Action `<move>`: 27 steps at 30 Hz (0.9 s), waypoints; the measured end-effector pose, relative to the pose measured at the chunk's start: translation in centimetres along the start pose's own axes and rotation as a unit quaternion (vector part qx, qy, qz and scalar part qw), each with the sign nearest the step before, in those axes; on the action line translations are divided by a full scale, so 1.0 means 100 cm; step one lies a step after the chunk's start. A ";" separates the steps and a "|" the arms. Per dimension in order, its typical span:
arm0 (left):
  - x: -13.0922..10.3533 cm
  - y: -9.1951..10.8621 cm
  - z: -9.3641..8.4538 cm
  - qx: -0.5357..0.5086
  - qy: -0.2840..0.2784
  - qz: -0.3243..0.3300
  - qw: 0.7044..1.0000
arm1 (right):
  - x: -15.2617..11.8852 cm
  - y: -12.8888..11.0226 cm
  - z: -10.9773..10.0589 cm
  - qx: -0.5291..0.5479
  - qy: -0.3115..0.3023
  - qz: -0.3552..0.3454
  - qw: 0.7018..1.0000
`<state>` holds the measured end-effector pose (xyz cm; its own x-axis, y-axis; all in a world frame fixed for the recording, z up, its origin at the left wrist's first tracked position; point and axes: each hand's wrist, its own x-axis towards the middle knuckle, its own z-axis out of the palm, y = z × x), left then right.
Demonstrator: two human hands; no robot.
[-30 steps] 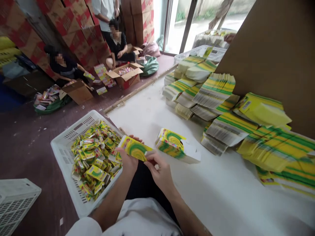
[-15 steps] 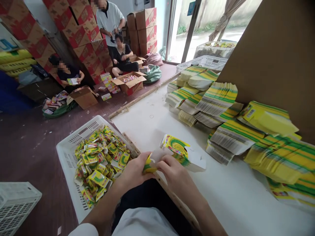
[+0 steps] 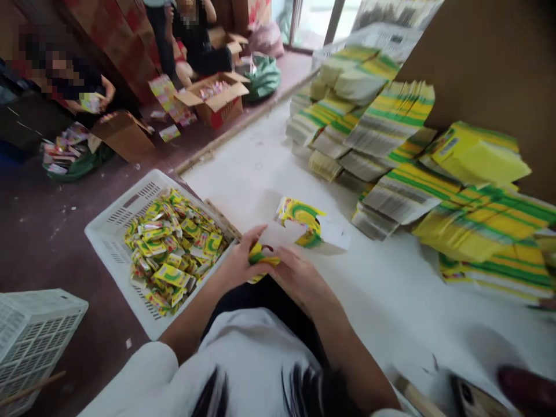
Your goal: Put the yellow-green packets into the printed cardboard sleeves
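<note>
My left hand (image 3: 243,259) and right hand (image 3: 306,282) both grip yellow-green carton (image 3: 257,253) above my lap (image 3: 267,296), white side showing. Best I pinch lightly at edges, keeping thin-looking walls square, uncreased.

Packing workshop; stacked cartons (image 3: 135,51), filled crate (image 3: 119,279)

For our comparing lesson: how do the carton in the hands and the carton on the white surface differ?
The held carton is between the left hand and right hand; the resting carton lies on the white surface. The hands hide much of the held carton, while the resting carton shows more print. Both have yellow-green and white parts.
</note>
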<state>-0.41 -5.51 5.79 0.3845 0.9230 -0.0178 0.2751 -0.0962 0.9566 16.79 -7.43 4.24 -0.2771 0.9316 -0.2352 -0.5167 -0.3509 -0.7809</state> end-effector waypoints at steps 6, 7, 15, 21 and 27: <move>0.003 0.002 0.013 -0.011 0.071 0.017 0.997 | 0.003 -0.008 0.004 0.043 0.062 0.010 0.997; 0.004 0.003 0.016 0.009 0.072 0.024 0.997 | 0.004 -0.009 0.006 0.039 0.070 -0.006 0.997; 0.005 -0.001 0.022 0.089 0.058 0.032 0.994 | 0.006 -0.011 0.010 0.057 0.073 -0.008 0.996; 0.003 -0.001 0.016 0.114 0.069 0.039 0.990 | 0.007 -0.007 -0.002 0.004 -0.012 0.045 0.999; 0.005 -0.001 0.008 0.150 0.038 0.068 0.986 | 0.005 0.001 -0.006 -0.034 -0.035 0.014 0.999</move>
<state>0.46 -5.34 5.46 0.3715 0.9181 0.1379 0.4784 -0.3166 0.8191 17.12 -6.97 3.71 -0.3478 0.9120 -0.2174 -0.4528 -0.3665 -0.8128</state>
